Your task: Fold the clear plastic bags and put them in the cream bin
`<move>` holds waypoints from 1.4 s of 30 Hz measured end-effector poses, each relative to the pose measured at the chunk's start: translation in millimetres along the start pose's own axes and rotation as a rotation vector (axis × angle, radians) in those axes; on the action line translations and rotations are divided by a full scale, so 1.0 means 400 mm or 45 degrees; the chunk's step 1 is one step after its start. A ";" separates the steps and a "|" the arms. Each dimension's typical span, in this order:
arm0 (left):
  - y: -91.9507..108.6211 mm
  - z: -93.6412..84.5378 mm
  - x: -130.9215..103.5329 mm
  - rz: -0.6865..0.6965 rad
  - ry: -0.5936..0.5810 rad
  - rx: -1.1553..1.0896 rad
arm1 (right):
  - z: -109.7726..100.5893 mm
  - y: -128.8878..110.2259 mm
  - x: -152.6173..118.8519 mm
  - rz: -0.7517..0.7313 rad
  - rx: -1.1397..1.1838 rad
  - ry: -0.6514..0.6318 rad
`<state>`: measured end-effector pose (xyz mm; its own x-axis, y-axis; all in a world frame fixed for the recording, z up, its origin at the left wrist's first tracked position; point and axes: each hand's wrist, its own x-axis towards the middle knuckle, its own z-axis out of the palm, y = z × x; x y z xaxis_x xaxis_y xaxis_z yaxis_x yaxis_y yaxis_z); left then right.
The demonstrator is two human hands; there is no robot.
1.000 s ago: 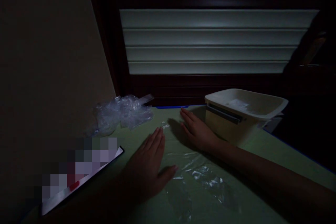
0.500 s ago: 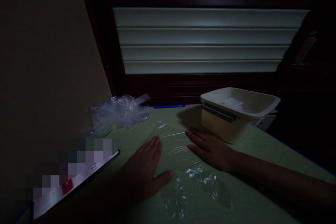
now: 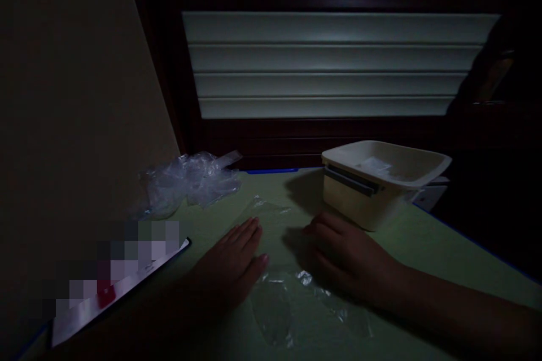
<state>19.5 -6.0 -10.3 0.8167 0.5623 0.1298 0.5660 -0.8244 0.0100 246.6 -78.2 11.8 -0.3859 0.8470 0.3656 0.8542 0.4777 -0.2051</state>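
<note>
A clear plastic bag point(image 3: 273, 307) lies spread on the green tabletop, its two handle-like strips pointing toward me. My left hand point(image 3: 237, 259) rests flat on the bag's left side, fingers stretched out and thumb apart. Over the right side, my right hand point(image 3: 345, 251) is raised a little and casts a shadow on the bag. Its fingers are curled inward, and whatever may be between them is hidden.
A cream plastic bin point(image 3: 359, 203) with a grey handle stands at the back right, some pale plastic inside. Crumpled clear bags point(image 3: 195, 177) are heaped at the back left. A lit phone or tablet point(image 3: 127, 287), partly blurred out, lies left. Behind is a louvred panel point(image 3: 330, 62).
My right hand has lifted off the bag, and its fingers have gone from spread flat to curled. My left hand stays on the bag, its thumb drawn slightly closer.
</note>
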 end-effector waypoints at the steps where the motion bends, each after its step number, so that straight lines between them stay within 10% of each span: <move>1: -0.003 0.005 0.000 0.025 0.024 0.013 | 0.000 -0.024 0.008 -0.065 0.008 -0.024; 19: -0.007 0.006 -0.013 -0.028 0.112 -0.198 | 0.056 -0.047 0.045 -0.234 0.604 -0.189; 27: 0.004 -0.034 -0.019 0.237 0.171 -0.493 | 0.065 -0.042 0.049 -0.076 0.735 -0.052; 42: 0.022 -0.038 -0.018 0.486 0.324 -0.190 | 0.049 -0.039 0.046 -0.165 0.798 -0.033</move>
<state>16.8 -18.4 4.0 0.8988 0.1993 0.3904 0.1938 -0.9796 0.0539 219.3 -65.7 4.0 -0.4875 0.7748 0.4024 0.4375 0.6157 -0.6554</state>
